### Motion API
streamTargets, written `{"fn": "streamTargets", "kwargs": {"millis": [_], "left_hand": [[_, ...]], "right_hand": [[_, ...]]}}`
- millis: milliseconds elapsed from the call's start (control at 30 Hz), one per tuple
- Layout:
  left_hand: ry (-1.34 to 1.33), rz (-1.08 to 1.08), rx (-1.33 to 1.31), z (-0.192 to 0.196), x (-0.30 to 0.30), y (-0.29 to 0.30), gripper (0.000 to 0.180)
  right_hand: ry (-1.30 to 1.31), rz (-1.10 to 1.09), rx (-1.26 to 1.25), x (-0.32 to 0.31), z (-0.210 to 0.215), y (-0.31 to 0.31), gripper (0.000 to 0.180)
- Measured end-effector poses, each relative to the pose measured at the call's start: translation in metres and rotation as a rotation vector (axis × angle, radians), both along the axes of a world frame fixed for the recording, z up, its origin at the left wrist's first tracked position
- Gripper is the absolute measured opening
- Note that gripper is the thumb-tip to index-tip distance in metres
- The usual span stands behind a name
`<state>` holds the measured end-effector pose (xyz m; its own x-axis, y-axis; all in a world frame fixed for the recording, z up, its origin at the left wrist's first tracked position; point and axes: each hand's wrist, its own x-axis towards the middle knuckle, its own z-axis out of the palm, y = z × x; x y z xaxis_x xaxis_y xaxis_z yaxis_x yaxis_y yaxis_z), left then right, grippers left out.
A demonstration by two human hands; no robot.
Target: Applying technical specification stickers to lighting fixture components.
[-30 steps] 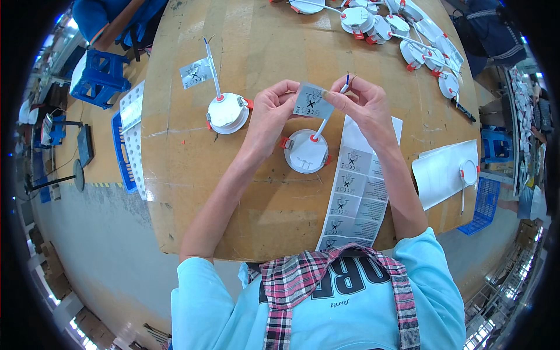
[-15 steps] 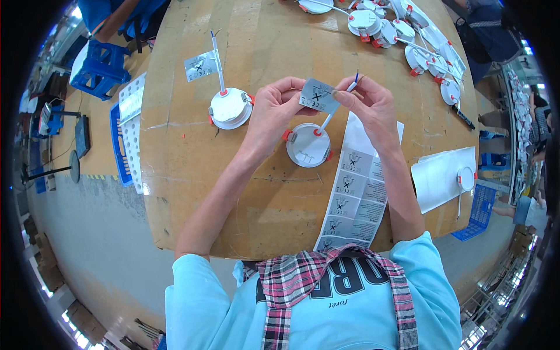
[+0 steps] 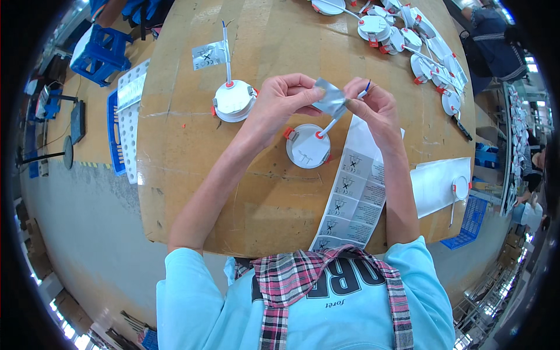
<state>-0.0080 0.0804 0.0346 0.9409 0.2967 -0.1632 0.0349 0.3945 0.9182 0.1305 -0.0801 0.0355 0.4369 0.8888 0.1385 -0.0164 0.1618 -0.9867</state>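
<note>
A silver label (image 3: 331, 98) is pinched along its left edge by my left hand (image 3: 286, 100), whose fingers are closed. My right hand (image 3: 376, 106) is closed around the upper part of a white cable (image 3: 328, 126), its thumb at the label's right edge. Wire ends poke out above those fingers. The cable runs down to a round white downlight (image 3: 308, 147) with red-tipped clips, lying on the table below my hands. To the left sits another downlight (image 3: 234, 102), its cable carrying a flag-like silver label (image 3: 209, 56). A strip of silver labels (image 3: 349, 195) lies beside my right forearm.
Several downlights (image 3: 373, 28) crowd the far right of the brown table (image 3: 262, 216). A black marker (image 3: 461, 128) lies there too. White sheets (image 3: 434, 181) with a small downlight (image 3: 460, 187) are at the right edge. Blue stool (image 3: 102, 55) and basket (image 3: 116, 140) stand left.
The label has tilted and bent between my fingers, its printed face now mostly glare. My right fingers have shifted slightly on the cable. The whole view has moved a little.
</note>
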Motion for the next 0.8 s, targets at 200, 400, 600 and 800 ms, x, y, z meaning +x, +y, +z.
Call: {"fn": "streamTargets", "kwargs": {"millis": [200, 400, 600, 800], "left_hand": [[0.038, 0.043, 0.128, 0.012, -0.001, -0.006, 0.019], [0.079, 0.075, 0.249, 0.015, -0.003, -0.007, 0.020], [0.052, 0.129, 0.216, 0.015, -0.001, -0.008, 0.017], [0.026, 0.128, 0.188, 0.007, 0.000, -0.006, 0.017]], "right_hand": [[-0.057, -0.087, -0.084, -0.005, 0.007, 0.001, 0.011], [-0.058, -0.228, -0.176, -0.017, 0.013, 0.005, 0.015], [-0.032, -0.290, -0.108, -0.022, 0.015, 0.008, 0.013], [-0.015, -0.256, -0.080, -0.019, 0.011, 0.006, 0.011]]}}
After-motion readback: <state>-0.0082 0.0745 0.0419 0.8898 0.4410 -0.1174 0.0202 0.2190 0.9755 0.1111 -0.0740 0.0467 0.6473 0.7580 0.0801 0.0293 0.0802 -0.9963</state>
